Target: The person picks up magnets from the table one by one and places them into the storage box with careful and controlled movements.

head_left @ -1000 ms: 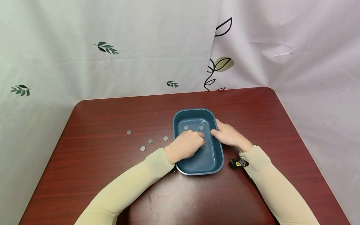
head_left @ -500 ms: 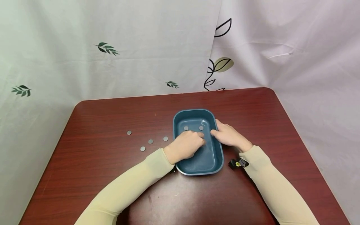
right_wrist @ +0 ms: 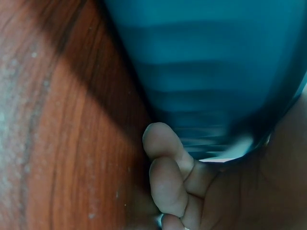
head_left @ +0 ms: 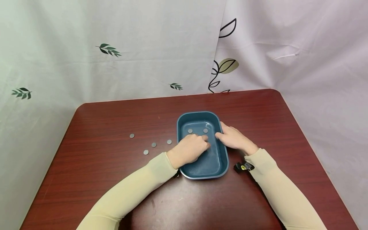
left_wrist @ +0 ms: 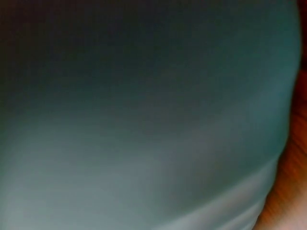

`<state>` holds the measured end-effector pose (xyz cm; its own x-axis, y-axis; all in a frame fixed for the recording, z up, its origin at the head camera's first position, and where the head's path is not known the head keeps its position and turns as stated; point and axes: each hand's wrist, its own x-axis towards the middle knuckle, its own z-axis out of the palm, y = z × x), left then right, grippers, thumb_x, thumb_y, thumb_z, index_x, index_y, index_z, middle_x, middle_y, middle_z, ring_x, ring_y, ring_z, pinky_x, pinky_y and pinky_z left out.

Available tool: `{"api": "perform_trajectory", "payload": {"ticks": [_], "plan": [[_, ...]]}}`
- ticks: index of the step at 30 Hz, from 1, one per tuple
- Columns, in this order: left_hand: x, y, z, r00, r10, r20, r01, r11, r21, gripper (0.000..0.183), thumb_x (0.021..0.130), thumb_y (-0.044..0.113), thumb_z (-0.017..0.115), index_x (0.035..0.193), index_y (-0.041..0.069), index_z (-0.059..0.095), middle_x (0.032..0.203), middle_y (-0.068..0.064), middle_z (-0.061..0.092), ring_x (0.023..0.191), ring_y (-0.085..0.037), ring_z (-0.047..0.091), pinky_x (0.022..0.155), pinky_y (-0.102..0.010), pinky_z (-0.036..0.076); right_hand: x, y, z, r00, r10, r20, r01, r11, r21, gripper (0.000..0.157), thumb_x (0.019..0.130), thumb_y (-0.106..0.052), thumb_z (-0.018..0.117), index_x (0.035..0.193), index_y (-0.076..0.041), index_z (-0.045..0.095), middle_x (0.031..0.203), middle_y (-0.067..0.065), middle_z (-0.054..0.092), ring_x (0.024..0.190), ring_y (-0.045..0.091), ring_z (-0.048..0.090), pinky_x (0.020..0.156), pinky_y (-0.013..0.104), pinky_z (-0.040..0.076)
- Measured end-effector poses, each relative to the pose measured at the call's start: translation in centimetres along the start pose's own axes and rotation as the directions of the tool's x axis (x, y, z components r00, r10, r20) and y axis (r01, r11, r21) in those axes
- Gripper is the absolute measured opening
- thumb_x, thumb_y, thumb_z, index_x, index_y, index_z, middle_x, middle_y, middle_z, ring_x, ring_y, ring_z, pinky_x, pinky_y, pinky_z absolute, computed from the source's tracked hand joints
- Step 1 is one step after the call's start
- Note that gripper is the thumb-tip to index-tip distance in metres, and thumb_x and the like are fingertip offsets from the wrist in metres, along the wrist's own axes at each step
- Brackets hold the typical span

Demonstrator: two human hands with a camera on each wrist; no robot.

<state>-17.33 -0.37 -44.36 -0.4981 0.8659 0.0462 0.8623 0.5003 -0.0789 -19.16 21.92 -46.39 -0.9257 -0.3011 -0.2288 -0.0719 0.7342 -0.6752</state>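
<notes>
We see blue tray point(head_left: 211, 163), deep-walled, rounded corners, glossy floor, set flat on bench point(head_left: 100, 121). Left hand point(head_left: 189, 148) reaches across left rim, fingers curled downward over tray floor; fingertips hidden, we cannot tell if pinching anything. Right hand point(head_left: 232, 137) grips right wall, thumb over rim, fingers curled against outside. Four grey discs point(head_left: 154, 144) lie left of tray; two more discs point(head_left: 205, 131) inside, beyond left hand.

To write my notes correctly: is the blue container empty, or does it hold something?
Not empty: the head view shows two gray discs inside the blue container. The left hand hides part of its floor.
</notes>
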Motion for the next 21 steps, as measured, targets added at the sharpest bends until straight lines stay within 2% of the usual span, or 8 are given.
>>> {"api": "perform_trajectory", "payload": {"ticks": [13,21], "plan": [[-0.3,-0.04,-0.08,1.0,-0.006,-0.003,0.006,0.999,0.032,0.02,0.094,0.008,0.068,0.104,0.022,0.079,0.095,-0.001,0.066,0.067,-0.019,0.067,0.061,-0.031,0.057,-0.15,-0.06,-0.13,1.0,0.004,0.019,-0.004,1.0,0.013,0.062,0.101,-0.027,0.046,0.16,-0.012,0.03,0.084,0.005,0.064,0.084,0.018,0.065,0.083,0.036,0.046],[-0.36,-0.37,-0.54,1.0,-0.029,0.008,0.029,0.999,0.038,0.016,0.097,0.017,0.067,0.107,0.022,0.078,0.099,0.0,0.068,0.073,-0.016,0.068,0.069,-0.034,0.055,-0.11,-0.06,-0.1,1.0,-0.001,0.004,0.001,1.0,-0.003,0.061,0.101,-0.027,0.047,0.158,-0.01,0.033,0.103,0.008,0.069,0.092,0.02,0.065,0.086,0.037,0.047]]}}
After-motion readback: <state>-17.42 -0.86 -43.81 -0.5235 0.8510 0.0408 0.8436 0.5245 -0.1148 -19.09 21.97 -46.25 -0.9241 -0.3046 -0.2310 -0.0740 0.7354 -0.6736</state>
